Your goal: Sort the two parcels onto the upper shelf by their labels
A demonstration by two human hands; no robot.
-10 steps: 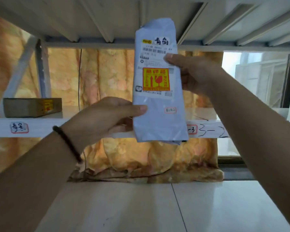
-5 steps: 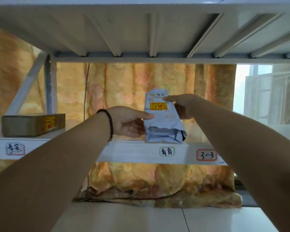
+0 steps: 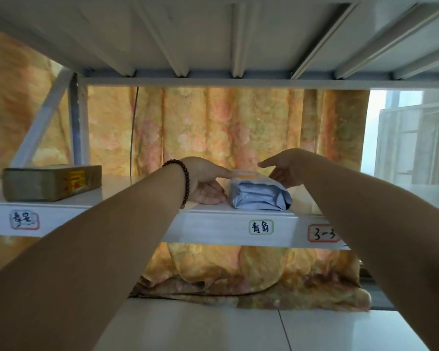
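Blue parcel (image 3: 260, 196): lying flat on your shelf (image 3: 213, 221), right above the green tag (image 3: 261, 227).
Left hand (image 3: 205, 182): grip released, fingers touching its top.
Right hand (image 3: 287, 168): loose too, beside it.
Brown parcel (image 3: 51, 181): far left.

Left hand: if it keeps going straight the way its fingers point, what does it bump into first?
Probably the blue-grey parcel. The left hand lies on the shelf, fingers pointing right at it; the thumb already seems to touch its top.

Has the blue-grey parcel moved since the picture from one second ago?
Yes. The blue-grey parcel was held upright in front of the shelf; now it lies flat on the upper shelf, just above the green-framed label.
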